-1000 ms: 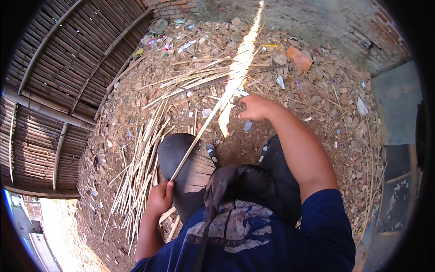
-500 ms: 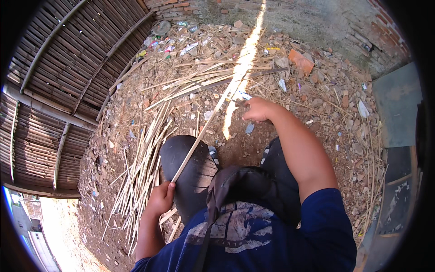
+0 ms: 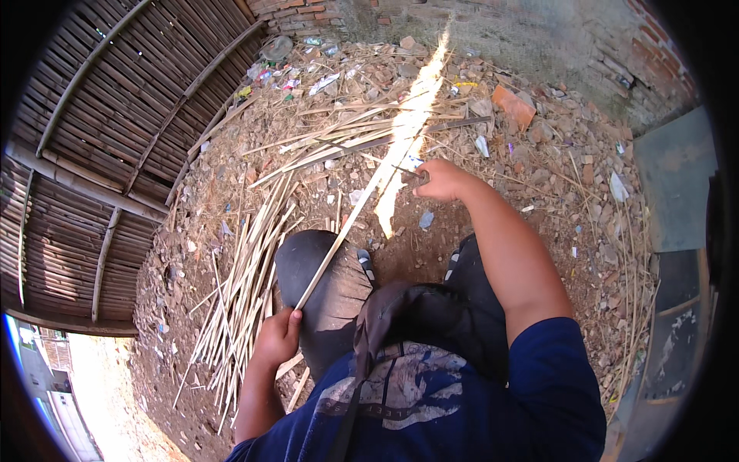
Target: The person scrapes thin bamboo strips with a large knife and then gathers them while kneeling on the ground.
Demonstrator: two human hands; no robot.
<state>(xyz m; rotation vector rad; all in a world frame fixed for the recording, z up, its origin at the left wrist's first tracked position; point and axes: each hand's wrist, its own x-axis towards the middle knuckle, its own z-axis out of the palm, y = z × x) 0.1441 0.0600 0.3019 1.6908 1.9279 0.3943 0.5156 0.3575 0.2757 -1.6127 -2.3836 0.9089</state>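
Pale strip (image 3: 337, 246): long, thin and straight, slanting up and rightward from the left hand across the left knee (image 3: 308, 262); its far end is lost in a streak of sunlight (image 3: 419, 96).
Left hand (image 3: 278, 337): closed on the strip's near end, thumb uppermost.
Right hand (image 3: 443, 182): farther out, just right of the strip, fingers curled around a slim dark object (image 3: 408, 171); whether this touches the strip, I cannot tell.
Loose strips (image 3: 242, 300): heaped left of the left knee, near the left hand; others lie crosswise beyond both hands.
Ground (image 3: 408, 258): brown dirt strewn with rubble and litter.
Walls: slatted wall (image 3: 115, 100) at left, brick wall (image 3: 523, 38) ahead.
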